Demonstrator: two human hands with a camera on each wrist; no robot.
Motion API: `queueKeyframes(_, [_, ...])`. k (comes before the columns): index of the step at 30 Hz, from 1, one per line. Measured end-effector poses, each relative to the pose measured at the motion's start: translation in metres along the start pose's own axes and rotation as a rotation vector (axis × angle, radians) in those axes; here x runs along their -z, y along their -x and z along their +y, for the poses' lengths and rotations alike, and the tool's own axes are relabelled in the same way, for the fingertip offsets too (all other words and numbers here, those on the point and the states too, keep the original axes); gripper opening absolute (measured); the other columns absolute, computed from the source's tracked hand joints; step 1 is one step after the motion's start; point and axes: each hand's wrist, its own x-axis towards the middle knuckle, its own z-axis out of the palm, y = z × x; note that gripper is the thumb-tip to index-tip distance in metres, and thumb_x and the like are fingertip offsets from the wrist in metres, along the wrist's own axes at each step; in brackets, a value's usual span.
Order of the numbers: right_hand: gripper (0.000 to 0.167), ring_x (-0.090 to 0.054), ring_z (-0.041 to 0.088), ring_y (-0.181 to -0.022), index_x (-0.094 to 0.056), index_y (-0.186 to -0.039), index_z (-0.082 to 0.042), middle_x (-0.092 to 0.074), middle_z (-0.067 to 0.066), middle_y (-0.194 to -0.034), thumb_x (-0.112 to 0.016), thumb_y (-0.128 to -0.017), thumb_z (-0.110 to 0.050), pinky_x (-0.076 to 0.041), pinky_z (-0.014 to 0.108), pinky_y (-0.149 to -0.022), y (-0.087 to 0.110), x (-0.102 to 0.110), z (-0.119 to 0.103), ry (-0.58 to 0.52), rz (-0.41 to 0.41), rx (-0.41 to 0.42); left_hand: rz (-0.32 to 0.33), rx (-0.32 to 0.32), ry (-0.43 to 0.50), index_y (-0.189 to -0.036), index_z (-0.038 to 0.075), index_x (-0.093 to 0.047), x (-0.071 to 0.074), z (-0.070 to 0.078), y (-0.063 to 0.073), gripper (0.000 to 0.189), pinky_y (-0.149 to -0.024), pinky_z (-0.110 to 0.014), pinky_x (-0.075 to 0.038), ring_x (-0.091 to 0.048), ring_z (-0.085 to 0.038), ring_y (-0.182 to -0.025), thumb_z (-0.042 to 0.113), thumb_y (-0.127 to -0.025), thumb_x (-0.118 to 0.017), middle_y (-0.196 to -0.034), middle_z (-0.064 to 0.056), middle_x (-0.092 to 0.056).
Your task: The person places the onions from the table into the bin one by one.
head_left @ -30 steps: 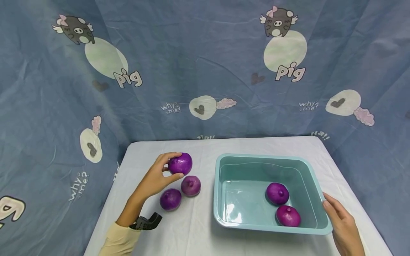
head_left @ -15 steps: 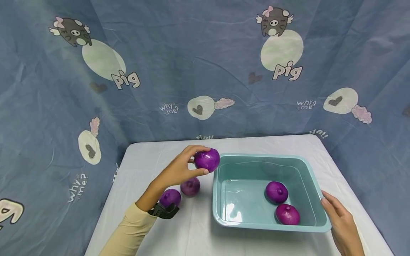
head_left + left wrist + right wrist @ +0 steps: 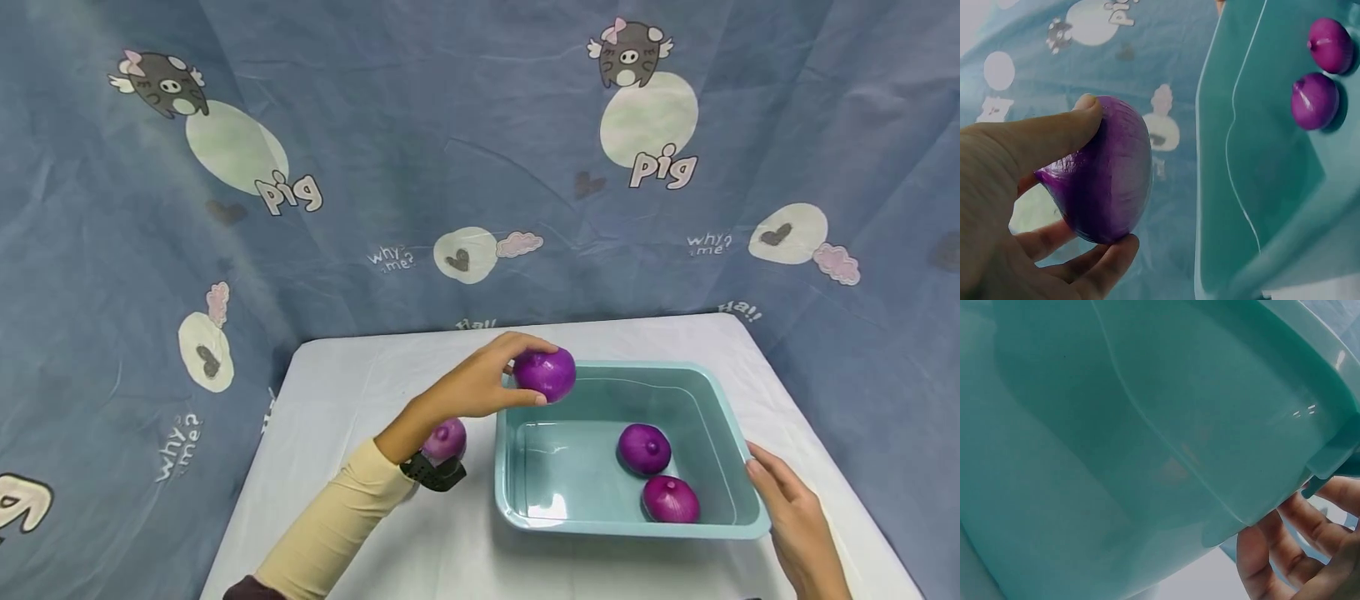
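One printed blue backdrop point(image 3: 360, 167) is hanging behind one white-covered table point(image 3: 525, 571). One teal tub point(image 3: 558, 458) is sitting on the table's right side. Two hands: left hand point(image 3: 480, 382), fingers curling round one held onion point(image 3: 551, 375), is holding it raised by the tub's far left corner; right hand point(image 3: 797, 517), fingers gripping, is holding the tub's right rim. Four onions showing: held one, darker onion point(image 3: 644, 449) and redder onion point(image 3: 671, 500) lying side by side in the tub, table onion point(image 3: 447, 437) sitting left of it. One black wrist mount point(image 3: 435, 473) is partly blocking the table onion.

The arm point(image 3: 408, 429) (left) partly hides one onion point(image 3: 447, 438).
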Motion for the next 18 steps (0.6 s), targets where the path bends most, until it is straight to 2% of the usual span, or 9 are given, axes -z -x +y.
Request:
queueKeyframes(4, [0.06,-0.055,-0.016,-0.1,-0.041,-0.15,-0.002,-0.057,-0.034,-0.11,-0.055,-0.103,-0.036,-0.049,0.009,-0.075,0.0,-0.001,0.0,0.049,-0.005,-0.015,-0.058,-0.039,-0.002,-0.139,0.023,-0.054,-0.009,0.006,-0.014,0.063,-0.092,-0.025,-0.054,-0.054,-0.015,-0.122,0.023,-0.083,-0.084,-0.14,0.0,-0.051])
queueKeyframes(7, [0.06,-0.055,-0.015,-0.1,-0.04,-0.15,-0.002,-0.057,-0.034,-0.11,-0.055,-0.103,-0.035,-0.049,0.009,-0.075,0.0,-0.001,0.0,0.033,-0.009,-0.027,-0.115,-0.067,-0.013,-0.139,0.022,-0.054,-0.018,0.009,-0.021,0.063,-0.091,-0.02,-0.053,-0.055,-0.014,-0.121,0.024,-0.083,-0.083,-0.139,-0.001,-0.053])
queueKeyframes(13, [0.056,-0.056,-0.014,-0.101,-0.043,-0.149,-0.003,-0.059,-0.033,-0.111,-0.056,-0.103,-0.032,-0.047,0.008,-0.077,0.0,-0.001,0.002,0.005,-0.005,0.002,-0.234,-0.094,-0.067,-0.139,0.024,-0.054,-0.04,0.011,-0.037,0.059,-0.092,-0.02,-0.051,-0.054,-0.013,-0.122,0.028,-0.086,-0.08,-0.14,-0.001,-0.053])
queueKeyframes(18, [0.052,-0.057,-0.013,-0.101,-0.046,-0.148,-0.004,-0.061,-0.031,-0.111,-0.056,-0.103,-0.029,-0.048,0.008,-0.077,0.0,-0.001,0.001,-0.024,-0.008,0.024,-0.323,-0.143,-0.121,-0.14,0.024,-0.053,-0.058,0.011,-0.049,0.059,-0.095,-0.018,-0.048,-0.053,-0.01,-0.123,0.03,-0.087,-0.079,-0.139,0.0,-0.053])
